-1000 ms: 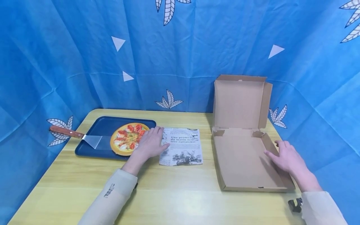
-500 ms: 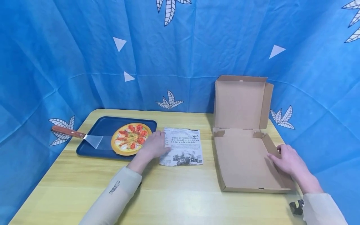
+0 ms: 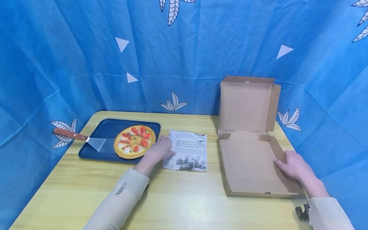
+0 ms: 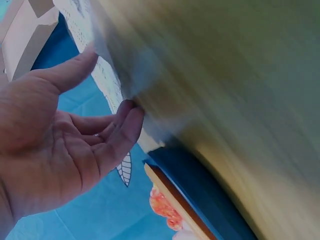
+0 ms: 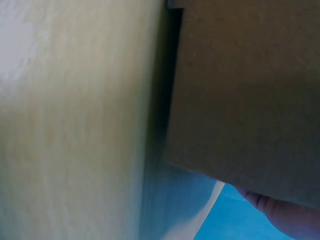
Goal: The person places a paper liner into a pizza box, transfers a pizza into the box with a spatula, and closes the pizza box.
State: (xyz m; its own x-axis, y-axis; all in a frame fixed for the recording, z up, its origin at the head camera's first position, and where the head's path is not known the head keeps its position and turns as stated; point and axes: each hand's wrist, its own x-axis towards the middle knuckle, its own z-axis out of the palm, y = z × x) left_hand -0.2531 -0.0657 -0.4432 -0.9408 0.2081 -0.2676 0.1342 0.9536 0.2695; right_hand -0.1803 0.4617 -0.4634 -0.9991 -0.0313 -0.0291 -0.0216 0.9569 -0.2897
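Note:
A square sheet of newsprint-patterned paper (image 3: 191, 150) lies in the middle of the table. My left hand (image 3: 161, 149) pinches its left edge; in the left wrist view the thumb and curled fingers (image 4: 131, 122) meet at the paper's edge (image 4: 107, 82). On the right stands a cardboard pizza box (image 3: 250, 169) with its lid raised against the curtain. My right hand (image 3: 297, 166) grips the box's right side wall, thumb on the inside, its other fingers hidden behind the wall. The right wrist view is mostly filled by the cardboard (image 5: 245, 110).
To the left, a dark blue tray (image 3: 104, 127) bears a pizza (image 3: 134, 142) with red toppings. A metal turner (image 3: 72, 134) with a wooden handle rests across the tray's left rim, handle outward. A blue patterned curtain (image 3: 184, 57) surrounds the wooden table (image 3: 184, 204).
My left hand has moved slightly right, its fingers closing on the paper's left edge, and the sheet has shifted and turned a little. My right hand has settled lower onto the box wall.

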